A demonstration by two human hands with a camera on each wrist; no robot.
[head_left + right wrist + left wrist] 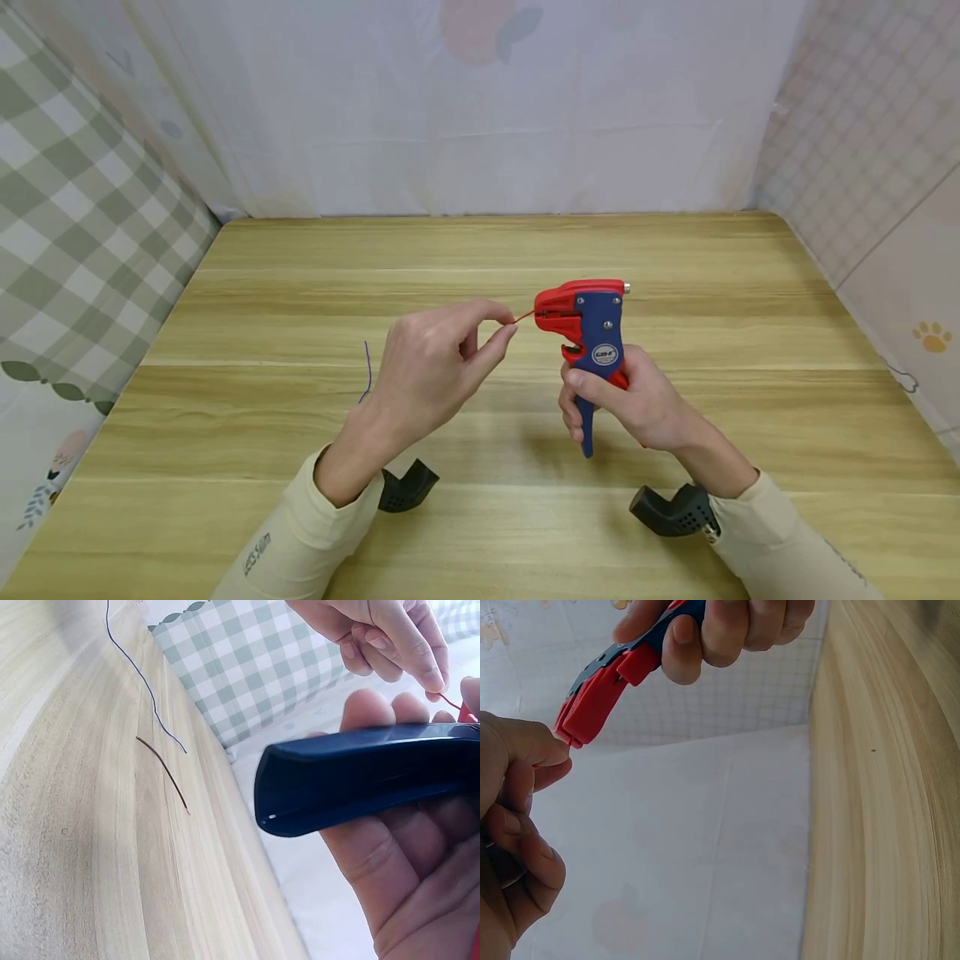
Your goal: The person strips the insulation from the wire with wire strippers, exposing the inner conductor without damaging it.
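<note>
A red and blue wire stripper (600,321) is upright in my right hand (651,398), whose fingers and thumb wrap its handles. Its red head points left. Between thumb and forefinger, my left hand (427,358) pinches a thin red wire (524,317). That wire runs from the fingertips to the mouth of the stripper; its far end is hidden in the head. In the left wrist view the pinching fingers lie right at the red nose (592,712) of the tool. The right wrist view has the blue handle (360,780) large across the palm.
A blue wire (142,679) lies on the wooden table (480,533) to the left, partly behind my left forearm in the head view. Near it lies a short dark brown wire (165,771). Fabric curtains (525,108) enclose the table at the back and sides.
</note>
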